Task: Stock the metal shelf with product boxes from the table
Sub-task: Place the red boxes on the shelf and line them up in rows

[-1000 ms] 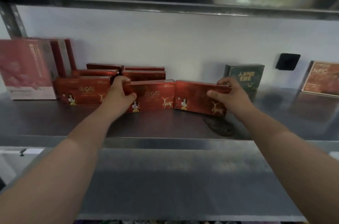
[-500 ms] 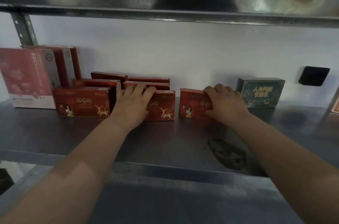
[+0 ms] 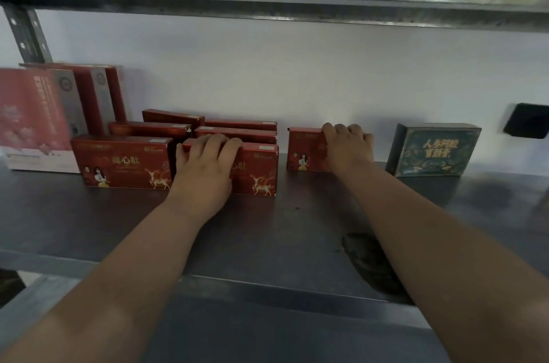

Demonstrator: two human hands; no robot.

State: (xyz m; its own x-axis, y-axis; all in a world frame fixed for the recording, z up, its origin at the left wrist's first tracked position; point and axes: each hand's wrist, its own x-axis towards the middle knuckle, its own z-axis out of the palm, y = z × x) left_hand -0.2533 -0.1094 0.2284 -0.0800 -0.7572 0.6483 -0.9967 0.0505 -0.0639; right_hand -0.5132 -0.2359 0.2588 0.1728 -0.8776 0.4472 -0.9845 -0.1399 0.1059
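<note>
Steel runs under everything: the metal shelf (image 3: 89,229) is already part stocked, so the task looks well under way. The table is out of view, and how many boxes wait there cannot be told.

At the far left stands a pink-and-white box (image 3: 32,119), its small print too blurred to read, with tall red boxes (image 3: 98,95) upright behind it. Next comes the front-left red box (image 3: 121,162), face forward. It shows gold Chinese characters, the middle one looking like 心, beside a drawn woman and a golden deer. More flat red boxes (image 3: 166,128) sit in rows behind it.

The left hand (image 3: 205,166) lies spread against the middle red box (image 3: 255,169), fingers reaching over its top edge and thumb at its left end, seemingly pressing it into line just beside its neighbour. A gap follows.

The right hand (image 3: 347,148) hooks its fingers over the top of the right red box (image 3: 304,150), which stands further back, near the wall. My judgement is that both boxes are being squared up, with release to follow.

Near it stands a dark green box (image 3: 433,150) with two lines of gold characters; the upper seems to begin 人参.
</note>
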